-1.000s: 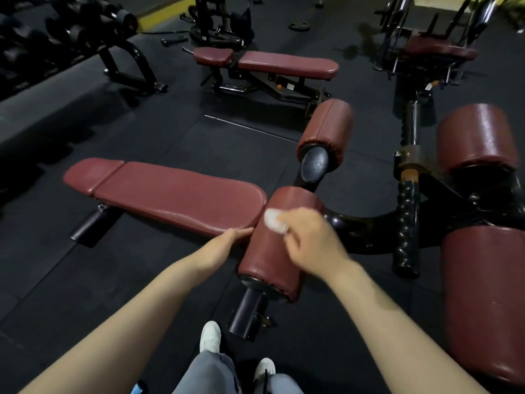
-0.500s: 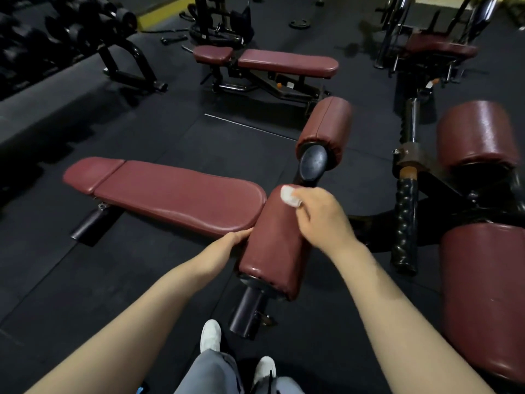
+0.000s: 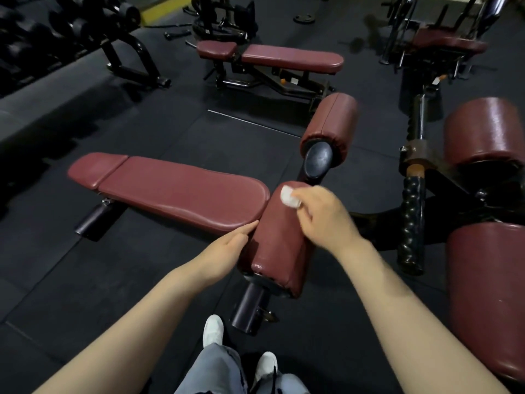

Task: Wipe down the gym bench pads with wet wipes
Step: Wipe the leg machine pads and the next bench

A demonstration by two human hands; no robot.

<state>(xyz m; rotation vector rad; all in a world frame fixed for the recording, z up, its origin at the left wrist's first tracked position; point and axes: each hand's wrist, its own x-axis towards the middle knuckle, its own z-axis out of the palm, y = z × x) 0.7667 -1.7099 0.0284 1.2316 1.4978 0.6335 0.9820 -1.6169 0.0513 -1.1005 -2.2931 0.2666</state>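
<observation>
We see a dim scene lit from above, with soft sheen on the near bench pad (image 3: pixel 181 191) and far-right roller pad (image 3: pixel 483 129). The far left sinks into shadow. Edges bow from wide-angle distortion; the right hand (image 3: pixel 326 217) blurs slightly.

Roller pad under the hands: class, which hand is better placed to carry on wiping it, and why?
Right. The right hand already pinches the wipe against the roller pad's far end. The left hand only rests flat against the pad's side, with no wipe.
</observation>
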